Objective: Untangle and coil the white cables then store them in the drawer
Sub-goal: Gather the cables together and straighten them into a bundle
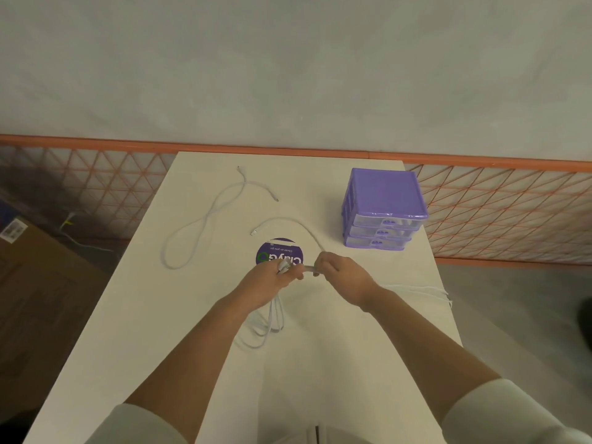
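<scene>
Sleeves: pale, at the bottom corners, cut off by the frame edge.
Left hand (270, 280): above the table's middle, fingers curled round a bunch of white loops; fingertips partly hidden by the cable.
Right hand (339, 274): just beside the left, fingers pinched on the same cable; fingertips turned away, hard to make out.
Held cable (288, 224): taut between both hands, then arcing up and left to a free plug end lying near the sticker; coiled loops hanging below the left hand, partly hidden by the forearm.
Second cable (205, 219): loose on the table's left part, looped once, both ends lying toward the far edge, well apart from the hands.
Third cable (423, 290): strands at the right table edge, partly hidden behind the right wrist, trailing over the edge.
Drawer unit (382, 200): purple, three clear drawers, all closed, far right of the table, near the right edge.
Sticker (280, 251): round, purple, print upside down, near edge hidden by the hands.
Table (144, 315): white, bare surface left of and in front of the arms; near edge cut off.
Fence (496, 216): orange mesh beyond the far and right edges.
</scene>
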`<state>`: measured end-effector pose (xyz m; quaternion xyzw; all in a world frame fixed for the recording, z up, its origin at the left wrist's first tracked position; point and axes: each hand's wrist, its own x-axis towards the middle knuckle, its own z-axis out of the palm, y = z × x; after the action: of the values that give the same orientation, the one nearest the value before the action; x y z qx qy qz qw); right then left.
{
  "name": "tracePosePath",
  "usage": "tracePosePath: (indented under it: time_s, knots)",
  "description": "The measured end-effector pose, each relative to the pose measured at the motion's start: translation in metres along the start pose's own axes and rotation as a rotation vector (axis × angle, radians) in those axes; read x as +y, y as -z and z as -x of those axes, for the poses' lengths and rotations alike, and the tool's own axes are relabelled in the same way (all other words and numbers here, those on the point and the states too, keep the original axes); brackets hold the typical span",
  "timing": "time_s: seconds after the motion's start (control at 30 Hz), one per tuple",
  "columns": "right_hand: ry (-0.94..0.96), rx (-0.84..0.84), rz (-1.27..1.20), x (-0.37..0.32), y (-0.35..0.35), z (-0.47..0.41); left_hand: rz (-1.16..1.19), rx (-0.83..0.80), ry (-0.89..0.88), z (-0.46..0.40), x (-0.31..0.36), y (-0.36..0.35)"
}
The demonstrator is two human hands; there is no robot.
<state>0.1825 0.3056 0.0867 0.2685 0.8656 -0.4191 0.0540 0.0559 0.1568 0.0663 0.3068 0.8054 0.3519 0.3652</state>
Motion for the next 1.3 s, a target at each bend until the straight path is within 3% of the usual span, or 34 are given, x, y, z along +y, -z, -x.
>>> tracePosePath:
  time_s: [0.13,0.37,0.53,0.83,1.0,1.2,1.3]
  knots:
    - [0.064,0.002,0.321,0.030,0.014,0.009,-0.082,0.149,0.054,-0.004,0.006,-0.006]
    - [-0.093,0.072,0.271,0.084,0.040,0.028,-0.060,0.313,0.166,-0.003,-0.002,-0.010]
    - [-0.182,0.177,0.450,0.111,0.056,0.038,0.007,0.442,0.203,-0.003,-0.009,-0.008]
    - [-0.207,0.320,0.074,0.149,0.076,0.038,0.129,0.508,0.241,-0.003,-0.016,-0.005]
    - [-0.261,0.320,-0.138,0.150,0.091,0.045,0.161,0.553,0.268,-0.005,-0.021,-0.001]
    - [-0.282,0.273,-0.169,0.160,0.089,0.039,0.172,0.547,0.274,-0.009,-0.022,0.001]
    - [-0.240,0.300,-0.036,0.167,0.099,0.035,0.178,0.543,0.289,-0.011,-0.024,0.005]
